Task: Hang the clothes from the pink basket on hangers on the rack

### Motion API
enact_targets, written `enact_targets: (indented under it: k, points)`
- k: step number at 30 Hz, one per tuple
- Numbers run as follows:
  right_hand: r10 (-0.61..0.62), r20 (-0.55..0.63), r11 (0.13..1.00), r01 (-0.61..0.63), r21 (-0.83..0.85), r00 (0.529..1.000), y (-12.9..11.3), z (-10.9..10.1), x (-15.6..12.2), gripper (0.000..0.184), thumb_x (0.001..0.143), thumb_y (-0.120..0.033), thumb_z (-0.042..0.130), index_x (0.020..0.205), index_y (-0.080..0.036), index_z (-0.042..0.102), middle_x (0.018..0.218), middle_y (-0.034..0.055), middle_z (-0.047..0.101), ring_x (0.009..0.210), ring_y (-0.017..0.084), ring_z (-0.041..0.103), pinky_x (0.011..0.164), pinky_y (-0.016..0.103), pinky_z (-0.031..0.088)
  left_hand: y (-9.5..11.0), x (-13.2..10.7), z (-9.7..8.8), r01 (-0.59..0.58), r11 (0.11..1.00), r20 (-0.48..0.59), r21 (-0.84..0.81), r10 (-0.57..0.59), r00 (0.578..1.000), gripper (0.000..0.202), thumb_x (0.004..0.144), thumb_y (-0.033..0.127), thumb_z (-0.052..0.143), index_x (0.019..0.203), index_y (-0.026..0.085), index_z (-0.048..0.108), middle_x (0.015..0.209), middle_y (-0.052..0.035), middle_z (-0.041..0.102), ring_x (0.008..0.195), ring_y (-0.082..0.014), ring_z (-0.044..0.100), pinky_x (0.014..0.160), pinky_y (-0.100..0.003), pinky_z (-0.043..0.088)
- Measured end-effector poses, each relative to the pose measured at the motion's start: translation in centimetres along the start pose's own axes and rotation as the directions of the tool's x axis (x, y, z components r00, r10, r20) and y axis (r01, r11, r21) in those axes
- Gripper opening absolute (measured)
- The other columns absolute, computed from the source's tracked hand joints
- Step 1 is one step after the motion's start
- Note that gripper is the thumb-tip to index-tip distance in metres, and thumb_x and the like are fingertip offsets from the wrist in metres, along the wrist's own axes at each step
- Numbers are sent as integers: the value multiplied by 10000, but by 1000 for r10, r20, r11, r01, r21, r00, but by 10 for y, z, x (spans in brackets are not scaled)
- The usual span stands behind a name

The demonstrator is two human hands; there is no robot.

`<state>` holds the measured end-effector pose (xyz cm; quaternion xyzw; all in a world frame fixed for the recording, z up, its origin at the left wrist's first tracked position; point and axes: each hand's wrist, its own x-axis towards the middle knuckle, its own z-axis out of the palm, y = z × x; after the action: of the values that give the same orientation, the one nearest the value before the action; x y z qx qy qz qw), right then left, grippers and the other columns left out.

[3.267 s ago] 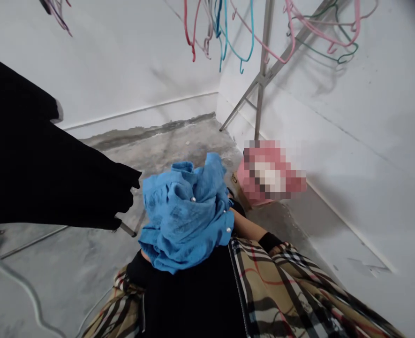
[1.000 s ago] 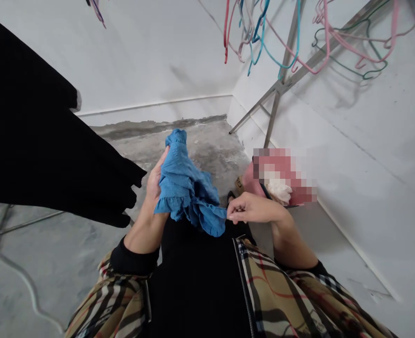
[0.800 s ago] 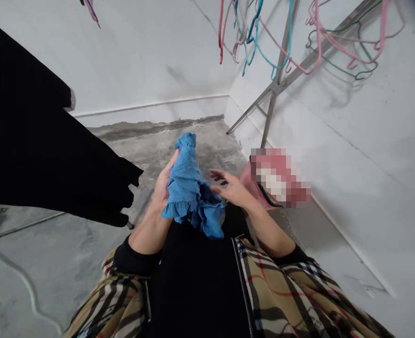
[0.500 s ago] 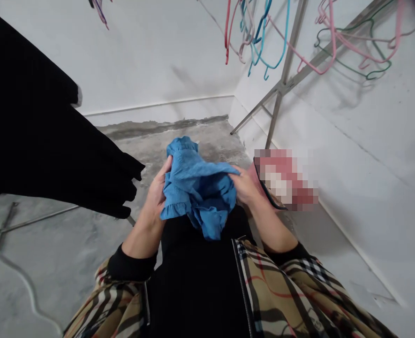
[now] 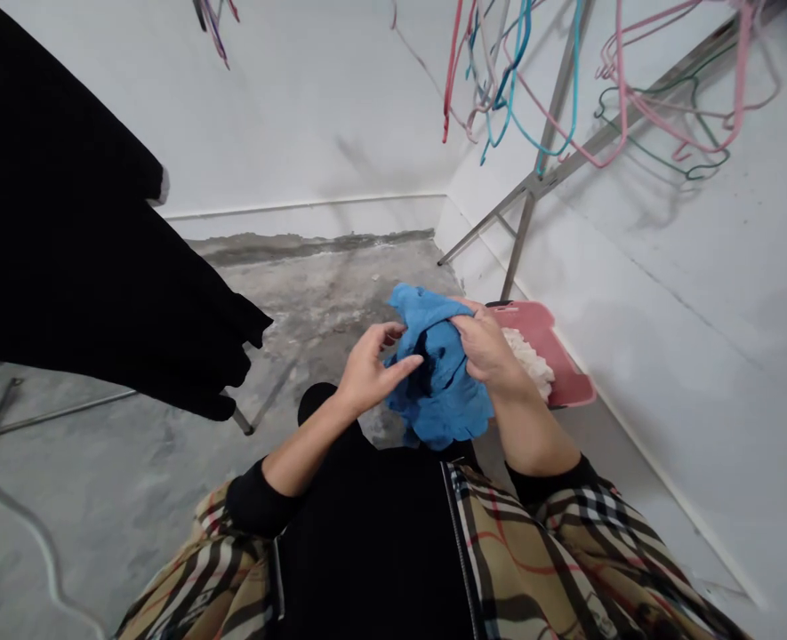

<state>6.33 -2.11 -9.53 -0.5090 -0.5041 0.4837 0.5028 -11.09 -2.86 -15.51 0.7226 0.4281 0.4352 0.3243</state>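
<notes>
A crumpled blue garment (image 5: 437, 373) hangs in front of my body. My right hand (image 5: 483, 342) is closed on its upper edge and holds it up. My left hand (image 5: 370, 373) is beside the cloth on the left, with the fingers loosely curled and the thumb and index reaching into the folds; whether it grips any cloth I cannot tell. Both forearms come out of black cuffs under a plaid jacket.
A pink basket (image 5: 553, 356) with white cloth in it sits on the floor by the right wall. A black garment (image 5: 79, 258) hangs at the left. Coloured wire hangers (image 5: 533, 80) dangle from a metal rack (image 5: 519, 231) overhead. The concrete floor (image 5: 132, 471) lies below.
My left hand has let go of the cloth's left side and now reaches in from the left. The right hand has taken the top edge, and the garment has shifted right, toward the basket.
</notes>
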Motion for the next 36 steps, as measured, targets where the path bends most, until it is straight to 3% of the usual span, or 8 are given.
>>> enact_targets:
  k: [6, 12, 16, 19, 23, 26, 30, 36]
  points:
    - [-75, 124, 990, 89, -109, 989, -5, 1, 4, 247, 739, -238, 540, 881, -195, 737, 781, -6, 699, 725, 143, 627, 679, 250, 495, 8, 11, 9, 52, 999, -40, 10, -51, 998, 256, 875, 243, 515, 1112, 171, 577, 1011, -80, 682, 905, -194, 629, 824, -312, 477]
    - [-226, 209, 856, 296, -424, 951, -25, -15, 16, 286, 787, -244, 547, 996, -218, 741, 899, 22, 734, 888, 203, 669, 819, 341, 522, 23, 22, -27, 178, 944, 129, -279, -147, 981, 250, 874, 381, 572, 971, 165, 652, 853, -27, 675, 779, -143, 618, 715, -227, 478]
    - [-257, 387, 714, 444, -542, 886, -49, -17, 23, 266, 796, -299, 602, 1021, -253, 736, 919, 33, 737, 870, 213, 674, 777, 365, 546, 47, 20, -57, 445, 749, 334, -491, -310, 890, 403, 789, 539, 651, 706, 148, 603, 575, 21, 549, 497, -84, 492, 499, -193, 402]
    - [-412, 357, 653, 544, -527, 839, -83, -16, 40, 350, 792, -388, 648, 1103, -236, 698, 1060, 69, 708, 959, 221, 654, 782, 353, 548, 58, 18, -68, 500, 574, 314, -649, -396, 863, 453, 671, 555, 759, 662, 133, 595, 563, 16, 563, 471, -73, 490, 498, -194, 423]
    - [-752, 139, 421, 632, -651, 644, -139, -14, 85, 369, 888, -419, 531, 1180, -214, 630, 1167, 108, 641, 1040, 230, 615, 840, 379, 538, 57, 14, -70, 492, 514, 261, -702, -457, 850, 470, 601, 536, 815, 625, 125, 588, 518, 24, 546, 430, -59, 452, 449, -180, 394]
    - [-844, 94, 241, 528, -814, 529, -166, -14, 127, 343, 927, -408, 471, 1170, -208, 606, 1168, 142, 622, 1106, 273, 575, 948, 459, 482, 52, 8, -72, 477, 539, 248, -695, -442, 862, 446, 644, 517, 798, 628, 125, 585, 517, 24, 548, 439, -60, 461, 458, -173, 391]
    - [-830, 83, 175, 399, -900, 552, -172, -17, 173, 306, 904, -405, 503, 1044, -166, 634, 994, 163, 659, 1049, 313, 590, 933, 527, 452, 47, 2, -76, 470, 562, 253, -681, -422, 870, 427, 696, 520, 761, 656, 126, 604, 545, 13, 578, 460, -72, 494, 493, -186, 418]
    - [-789, -11, 266, 325, -907, 614, -173, -19, 190, 271, 904, -362, 454, 851, -190, 658, 783, 116, 651, 904, 288, 623, 862, 524, 468, 46, -1, -80, 448, 574, 217, -685, -426, 878, 405, 716, 503, 750, 648, 131, 605, 540, 18, 570, 457, -70, 482, 493, -189, 411]
